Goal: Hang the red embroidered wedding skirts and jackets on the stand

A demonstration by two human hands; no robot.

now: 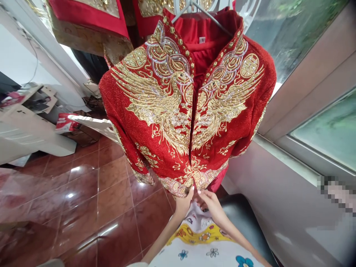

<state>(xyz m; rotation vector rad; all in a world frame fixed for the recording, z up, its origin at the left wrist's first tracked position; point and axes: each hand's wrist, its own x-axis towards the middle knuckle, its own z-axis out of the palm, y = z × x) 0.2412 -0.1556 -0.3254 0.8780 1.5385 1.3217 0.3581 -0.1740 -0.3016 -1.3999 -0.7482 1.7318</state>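
Observation:
In front of me hangs a red jacket (pixel 233 126) with gold embroidered birds, on a wire hanger (pixel 191 6). Its front edges meet near the hem, while the collar and chest stand apart. At the bottom of the front opening, my left hand (pixel 184 200) pinches one hem corner, thumb uppermost. Close beside it, my right hand (pixel 210 202) has its thumb and fingers closed on the other hem corner. The fingertips of both hands nearly touch. Whatever fastener may lie between them is too small to make out.
More red and gold garments (pixel 91 15) hang behind on the left. A glazed window frame (pixel 311 70) runs along the right. A black seat (pixel 239 215) is below, above a glossy tiled floor (pixel 111 193). White shelving (pixel 30 122) stands at the left.

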